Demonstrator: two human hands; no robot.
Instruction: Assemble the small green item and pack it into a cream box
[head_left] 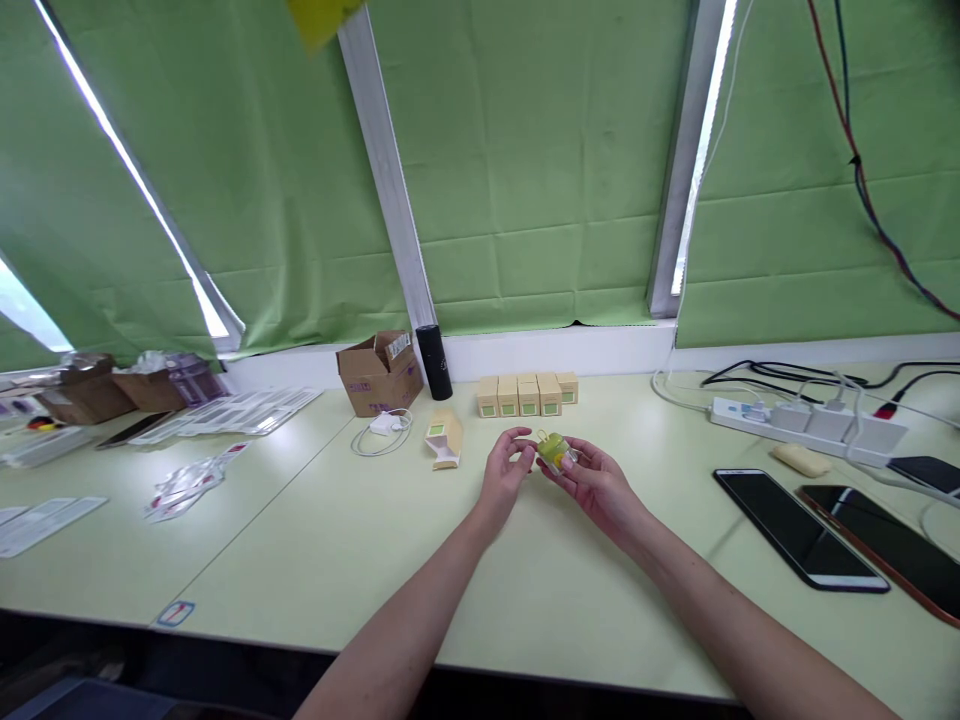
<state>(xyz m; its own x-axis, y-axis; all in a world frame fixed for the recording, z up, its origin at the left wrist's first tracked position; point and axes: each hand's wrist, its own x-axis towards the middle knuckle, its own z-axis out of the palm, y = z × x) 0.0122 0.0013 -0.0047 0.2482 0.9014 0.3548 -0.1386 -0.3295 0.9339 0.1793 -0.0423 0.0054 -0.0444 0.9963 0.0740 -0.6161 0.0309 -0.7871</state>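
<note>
My right hand (596,487) is closed on a small green-and-clear item (553,446) with a thin loop on top and a yellow-orange patch near my thumb. Its exact kind is too small to make out. Just left of it is my left hand (502,478), fingers curved and parted from the thumb, their tips close to the loop; nothing shows in it. Beyond my hands stands a row of small tan cartons (519,396) with green-marked labels. A similar carton (444,440), opened at its near end, lies to the left.
A brown cardboard box (380,376) and a black cylinder (433,362) stand at the back. Nearby lies a white coiled cable (386,425). On the right are a power strip (806,432), a white-edged phone (799,528) and a brown-edged phone (889,545). Plastic packets (187,485) lie left.
</note>
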